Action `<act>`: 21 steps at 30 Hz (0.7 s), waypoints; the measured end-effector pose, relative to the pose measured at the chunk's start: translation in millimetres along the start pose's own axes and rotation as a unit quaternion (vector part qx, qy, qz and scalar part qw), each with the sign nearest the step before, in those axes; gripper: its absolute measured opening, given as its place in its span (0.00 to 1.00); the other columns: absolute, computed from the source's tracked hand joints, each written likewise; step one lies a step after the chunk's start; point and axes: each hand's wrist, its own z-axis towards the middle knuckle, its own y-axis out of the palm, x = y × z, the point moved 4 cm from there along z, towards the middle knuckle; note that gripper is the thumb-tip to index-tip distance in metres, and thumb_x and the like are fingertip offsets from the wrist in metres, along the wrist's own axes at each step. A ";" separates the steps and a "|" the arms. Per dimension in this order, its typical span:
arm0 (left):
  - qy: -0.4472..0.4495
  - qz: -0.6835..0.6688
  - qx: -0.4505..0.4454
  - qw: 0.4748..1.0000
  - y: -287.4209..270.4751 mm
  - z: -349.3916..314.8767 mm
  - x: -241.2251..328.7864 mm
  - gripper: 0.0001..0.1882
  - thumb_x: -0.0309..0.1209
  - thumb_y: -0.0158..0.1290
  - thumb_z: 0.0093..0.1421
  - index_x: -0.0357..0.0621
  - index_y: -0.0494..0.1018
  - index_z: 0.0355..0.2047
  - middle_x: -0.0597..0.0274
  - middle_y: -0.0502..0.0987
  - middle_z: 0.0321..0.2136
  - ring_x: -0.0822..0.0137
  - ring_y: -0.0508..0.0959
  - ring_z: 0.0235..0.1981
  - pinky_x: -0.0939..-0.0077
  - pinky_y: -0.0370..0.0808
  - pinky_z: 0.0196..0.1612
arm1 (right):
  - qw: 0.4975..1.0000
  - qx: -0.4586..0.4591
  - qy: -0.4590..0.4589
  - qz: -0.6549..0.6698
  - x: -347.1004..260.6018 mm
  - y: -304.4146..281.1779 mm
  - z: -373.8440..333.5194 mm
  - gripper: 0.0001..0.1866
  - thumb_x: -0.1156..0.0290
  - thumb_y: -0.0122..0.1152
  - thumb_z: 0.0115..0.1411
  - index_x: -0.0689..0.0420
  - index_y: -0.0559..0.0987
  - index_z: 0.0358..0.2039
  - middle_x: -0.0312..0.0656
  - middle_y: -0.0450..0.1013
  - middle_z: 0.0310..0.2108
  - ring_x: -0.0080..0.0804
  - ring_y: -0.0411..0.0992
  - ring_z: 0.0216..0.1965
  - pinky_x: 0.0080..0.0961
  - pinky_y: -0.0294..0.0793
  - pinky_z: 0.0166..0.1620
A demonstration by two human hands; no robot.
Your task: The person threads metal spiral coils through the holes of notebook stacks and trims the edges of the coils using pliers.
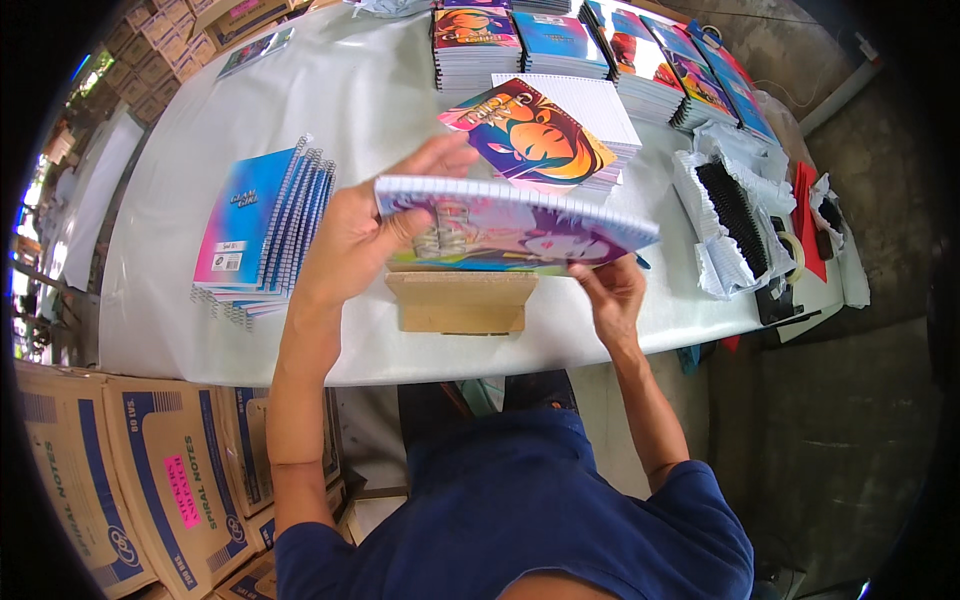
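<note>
Over the table's near edge, I hold a stack of notebook pages with a colourful illustrated cover (515,235), tilted with a white edge upward. My left hand (362,238) grips its left end, thumb on the cover and fingers behind. The lower right edge is pinched by my right hand (612,300). Just below it sits a folded brown cardboard piece (462,305). Beyond are a loose illustrated cover (540,140) and lined sheets (590,110) on a pile. To the left lies a pile of spiral notebooks (250,215) with blue and pink covers, coils showing.
Several stacks of notebooks (565,45) line the table's far side. Black binding coils (735,215) lie in crumpled white wrapping at the right, near a tape roll (793,255). Cardboard cartons (165,470) stand at lower left. The white-covered table (160,300) has a curved near edge.
</note>
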 end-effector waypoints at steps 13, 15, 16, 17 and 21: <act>-0.044 -0.018 0.210 0.976 2.2 -84.3 -122.4 0.61 0.68 0.52 0.50 0.40 0.41 0.70 0.45 0.53 0.67 0.53 0.55 0.68 0.61 0.53 0.68 | 0.770 -0.105 -0.295 -0.555 -39.2 40.6 78.3 0.22 0.88 0.56 0.44 0.57 0.76 0.42 0.43 0.71 0.43 0.42 0.71 0.46 0.38 0.69 0.51; -0.046 -0.008 0.231 0.972 0.0 -83.1 -115.5 0.61 0.69 0.51 0.50 0.40 0.41 0.70 0.45 0.53 0.67 0.52 0.55 0.68 0.61 0.53 0.68 | 0.721 -0.124 -0.347 -0.587 -27.7 34.5 97.4 0.19 0.85 0.56 0.45 0.55 0.78 0.39 0.40 0.73 0.41 0.39 0.72 0.45 0.38 0.68 0.53; -0.048 -0.003 0.242 0.969 -0.7 -84.3 -111.7 0.62 0.70 0.50 0.49 0.39 0.41 0.70 0.45 0.53 0.67 0.52 0.55 0.68 0.60 0.53 0.68 | 0.708 -0.146 -0.358 -0.591 -16.5 24.6 107.9 0.18 0.84 0.57 0.45 0.54 0.79 0.38 0.38 0.74 0.40 0.37 0.72 0.44 0.38 0.67 0.53; -0.054 0.016 0.234 0.971 -1.1 -86.3 -109.7 0.62 0.70 0.50 0.49 0.39 0.41 0.70 0.45 0.53 0.67 0.52 0.55 0.68 0.60 0.53 0.68 | 0.714 -0.118 -0.349 -0.596 -10.7 9.1 122.3 0.18 0.85 0.58 0.46 0.52 0.81 0.37 0.38 0.76 0.41 0.36 0.73 0.46 0.36 0.66 0.53; -0.073 0.000 0.226 0.972 0.5 -92.6 -102.2 0.65 0.68 0.55 0.47 0.38 0.38 0.70 0.45 0.48 0.69 0.52 0.50 0.70 0.59 0.51 0.68 | 0.720 -0.185 -0.272 -0.611 -14.8 -42.6 182.2 0.23 0.88 0.53 0.45 0.56 0.80 0.43 0.41 0.76 0.48 0.39 0.72 0.52 0.33 0.65 0.57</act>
